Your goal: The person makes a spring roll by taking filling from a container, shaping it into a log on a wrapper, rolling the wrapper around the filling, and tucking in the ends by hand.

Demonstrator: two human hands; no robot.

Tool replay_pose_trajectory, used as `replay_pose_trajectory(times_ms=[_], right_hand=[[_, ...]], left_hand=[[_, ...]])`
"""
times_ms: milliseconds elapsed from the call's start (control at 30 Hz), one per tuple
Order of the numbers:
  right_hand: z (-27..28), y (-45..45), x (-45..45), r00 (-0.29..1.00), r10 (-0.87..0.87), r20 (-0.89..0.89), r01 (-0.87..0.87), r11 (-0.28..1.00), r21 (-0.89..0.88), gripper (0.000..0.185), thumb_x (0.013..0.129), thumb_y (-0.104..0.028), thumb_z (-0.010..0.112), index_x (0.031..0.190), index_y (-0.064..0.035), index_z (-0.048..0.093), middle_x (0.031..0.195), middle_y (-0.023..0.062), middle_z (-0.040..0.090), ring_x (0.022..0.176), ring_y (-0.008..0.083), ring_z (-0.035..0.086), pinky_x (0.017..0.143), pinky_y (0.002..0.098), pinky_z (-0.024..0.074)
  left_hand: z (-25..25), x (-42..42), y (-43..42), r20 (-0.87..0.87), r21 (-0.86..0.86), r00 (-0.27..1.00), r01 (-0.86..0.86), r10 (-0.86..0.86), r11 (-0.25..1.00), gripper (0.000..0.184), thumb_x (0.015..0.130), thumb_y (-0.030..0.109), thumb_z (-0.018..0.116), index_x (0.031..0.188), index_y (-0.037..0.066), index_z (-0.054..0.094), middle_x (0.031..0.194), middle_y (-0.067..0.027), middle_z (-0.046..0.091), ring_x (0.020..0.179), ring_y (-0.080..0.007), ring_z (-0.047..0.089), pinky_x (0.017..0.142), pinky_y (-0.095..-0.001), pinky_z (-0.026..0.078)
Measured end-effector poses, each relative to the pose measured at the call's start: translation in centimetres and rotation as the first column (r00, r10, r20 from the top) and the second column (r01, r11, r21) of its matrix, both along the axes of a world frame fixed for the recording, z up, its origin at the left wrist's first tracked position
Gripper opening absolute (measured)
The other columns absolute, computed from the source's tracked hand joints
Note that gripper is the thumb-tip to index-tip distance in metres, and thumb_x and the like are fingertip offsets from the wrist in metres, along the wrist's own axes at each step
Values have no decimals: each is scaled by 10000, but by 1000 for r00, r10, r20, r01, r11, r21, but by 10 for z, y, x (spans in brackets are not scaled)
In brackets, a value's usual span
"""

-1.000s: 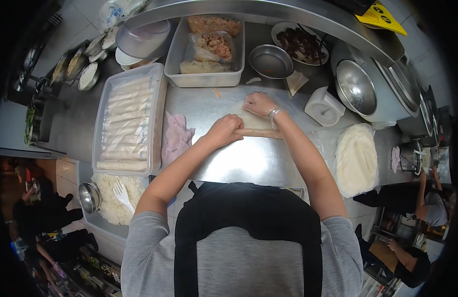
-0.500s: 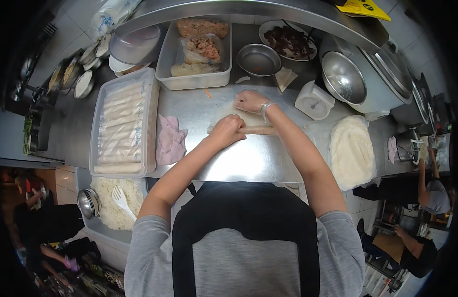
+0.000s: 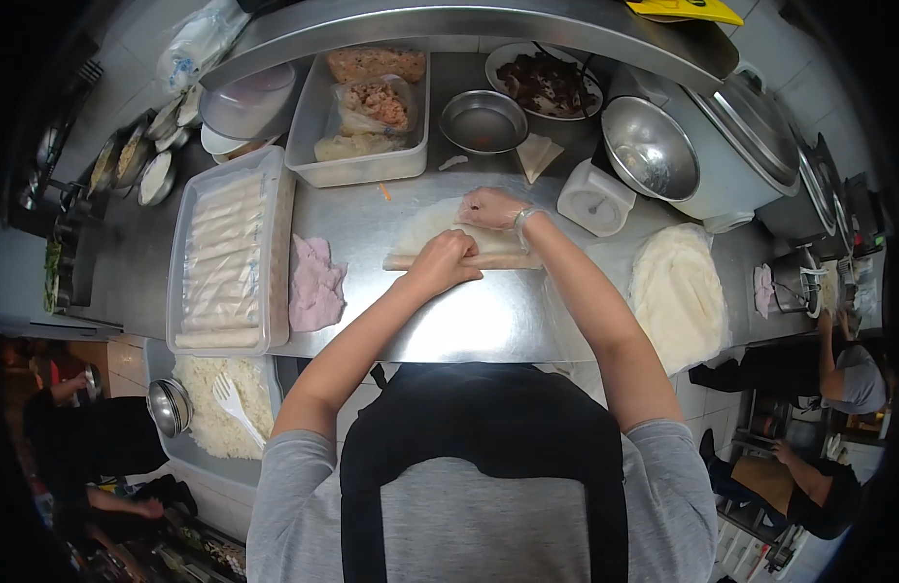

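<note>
A thin pale wrapper sheet (image 3: 425, 225) lies on the steel counter, with a long narrow roll (image 3: 508, 261) along its near edge. My bare left hand (image 3: 446, 262) is closed around the roll near its middle. Just above and to the right, my right hand (image 3: 492, 208), in a clear plastic glove, is closed over the sheet; what its fingers hold, if anything, is hidden. Left of my hands are a pink cloth (image 3: 316, 282) and a plastic box of wrapped rolls (image 3: 286, 214).
Behind stand a tub of filling (image 3: 360, 173), a metal bowl (image 3: 484, 121), a plate of dark food (image 3: 542, 83) and a white scale (image 3: 595, 198). To the right lies a bagged wrapper stack (image 3: 678, 296). Shredded food fills a tray (image 3: 208, 457) at lower left. Other people stand on both sides.
The view has shifted, so the counter items appear further left. My left hand has moved leftward relative to my right, and more of the roll's left end shows.
</note>
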State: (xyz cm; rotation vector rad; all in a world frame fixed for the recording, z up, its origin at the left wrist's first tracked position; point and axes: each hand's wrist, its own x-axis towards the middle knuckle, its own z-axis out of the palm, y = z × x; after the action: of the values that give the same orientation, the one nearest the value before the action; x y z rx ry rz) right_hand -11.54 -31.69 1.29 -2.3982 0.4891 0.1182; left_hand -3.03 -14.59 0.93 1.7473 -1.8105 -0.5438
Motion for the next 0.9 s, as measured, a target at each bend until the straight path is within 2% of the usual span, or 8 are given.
replay_pose_trajectory(times_ms=[67,233,367,467,567,633,733,900], right_hand=[[3,-2,0,999,13,49,-15,999,39,309,850,-328,587,920,-40,675,891,130,675,806,247,617,749,376,471],[2,-18,4,997,60,-53,-47,973,226,284,880,-303,576,841,-35,661,700,31,579,657,114,484,608,303,410],[5,-19,8,997,75,-36,-60,948,313,277,884,-282,571,776,-33,629,646,-2,523,606,98,441,565,295,380],[6,-19,5,998,38,-45,-23,953,302,267,882,-266,570,778,-27,629,630,-2,524,596,102,445,564,301,386],[1,-20,6,998,68,6,-67,952,299,252,879,-259,572,833,-24,652,649,4,545,610,102,460,573,301,393],[-1,-20,7,999,30,-38,-16,946,322,250,877,-259,575,879,-27,666,657,3,553,609,99,465,570,296,394],[-3,-21,7,998,52,-35,-41,963,266,256,876,-261,579,895,-22,666,676,7,569,617,99,476,577,291,404],[-2,-20,5,998,32,-46,-16,949,315,270,876,-268,582,900,-12,663,679,15,572,620,111,483,581,296,410]], left_hand=[[-1,-8,-7,-30,5,999,-12,13,1000,308,645,179,810,828,-2,641,848,-152,635,832,-314,618,750,-390,492],[-1,-17,-10,55,-21,998,45,-44,999,305,646,168,804,833,-6,635,848,-154,624,836,-324,608,754,-397,492],[-1,-30,-18,-20,-6,1000,-1,0,1000,301,649,161,799,840,-3,633,859,-155,621,846,-327,604,761,-400,491],[-8,-36,-22,20,-105,999,30,-28,994,304,652,161,795,850,-3,632,869,-157,621,861,-326,602,771,-402,491],[-1,-38,-24,61,-50,995,81,-78,995,305,656,161,794,858,-4,634,869,-161,621,865,-334,599,777,-405,489],[3,-46,-30,-49,-25,999,12,-13,1000,308,660,156,793,869,-8,637,868,-162,622,868,-337,600,781,-407,490],[-6,-54,-35,-39,-45,999,33,-35,998,316,661,156,793,880,-11,639,867,-164,622,873,-338,601,782,-409,490],[0,-57,-35,-12,-20,998,61,-61,998,327,661,168,795,880,-15,636,873,-166,625,879,-337,603,782,-410,490]])
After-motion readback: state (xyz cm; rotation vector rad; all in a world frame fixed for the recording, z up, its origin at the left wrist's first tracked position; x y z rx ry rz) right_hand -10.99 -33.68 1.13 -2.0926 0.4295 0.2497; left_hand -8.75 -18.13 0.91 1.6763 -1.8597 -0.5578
